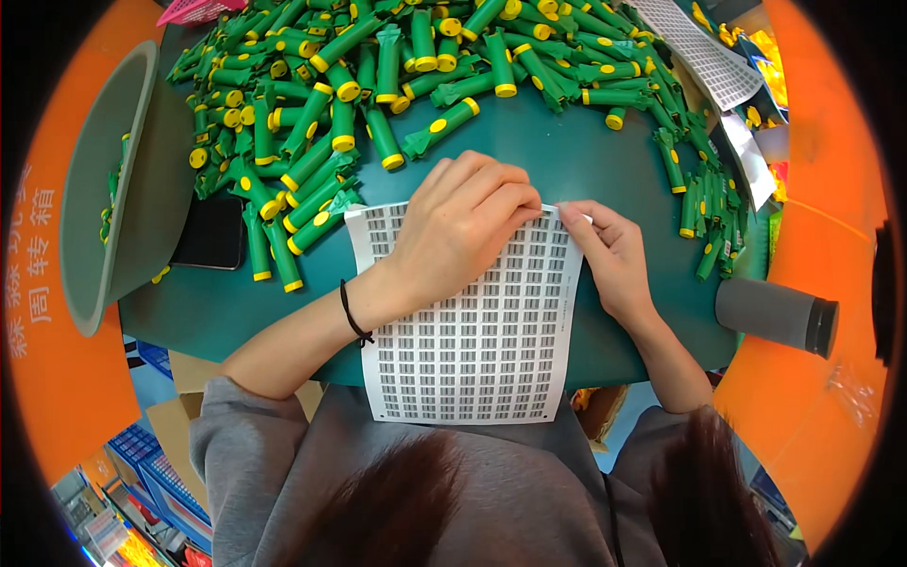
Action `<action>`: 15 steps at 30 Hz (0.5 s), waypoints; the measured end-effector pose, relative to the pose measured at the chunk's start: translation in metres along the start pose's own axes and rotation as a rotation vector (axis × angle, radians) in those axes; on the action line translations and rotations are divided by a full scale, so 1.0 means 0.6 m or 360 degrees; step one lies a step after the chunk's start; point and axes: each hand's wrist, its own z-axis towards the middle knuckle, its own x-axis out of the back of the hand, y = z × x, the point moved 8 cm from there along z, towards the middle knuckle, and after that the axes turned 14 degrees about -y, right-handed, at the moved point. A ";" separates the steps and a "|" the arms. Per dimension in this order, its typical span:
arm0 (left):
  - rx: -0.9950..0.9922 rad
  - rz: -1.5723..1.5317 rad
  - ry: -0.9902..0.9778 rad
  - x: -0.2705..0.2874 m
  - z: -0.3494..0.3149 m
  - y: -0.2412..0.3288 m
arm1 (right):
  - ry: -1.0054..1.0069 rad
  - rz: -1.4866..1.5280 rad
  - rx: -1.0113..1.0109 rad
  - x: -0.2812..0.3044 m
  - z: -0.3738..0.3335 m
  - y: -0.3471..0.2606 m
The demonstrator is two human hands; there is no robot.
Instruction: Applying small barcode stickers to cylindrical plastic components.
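Observation:
A white sheet of small printed barcode labels (463,369) lies over the table's near edge, its lower end hanging toward my lap. My left hand (463,222) reaches across the sheet, thumb and fingers pinched at its top edge right of the middle. At the sheet's top right corner, my right hand (609,250) grips the edge between thumb and curled fingers. Whether a single label is between my left fingertips is too small to tell. Just beyond the sheet lies a heap of green tubes with yellow ends (378,71).
A grey-green basin (104,189) with some green pieces stands tilted at the left, beside a dark phone (210,233). Sorted green tubes (710,213) lie at the right, near a grey tumbler (775,317). Another label sheet (704,57) rests at the far right. Orange crates (822,255) flank the green table (605,156).

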 end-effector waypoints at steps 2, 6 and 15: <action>0.0045 0.0113 -0.0056 -0.006 0.003 -0.001 | -0.0009 -0.0057 -0.0018 0.009 0.004 -0.003; 0.0064 -0.0101 -0.0029 -0.004 -0.001 -0.016 | 0.0419 -0.1110 0.0424 0.078 0.042 -0.113; 0.0454 -0.0712 -0.0122 0.010 -0.006 -0.049 | 0.0300 -0.2334 0.0649 0.104 0.124 -0.178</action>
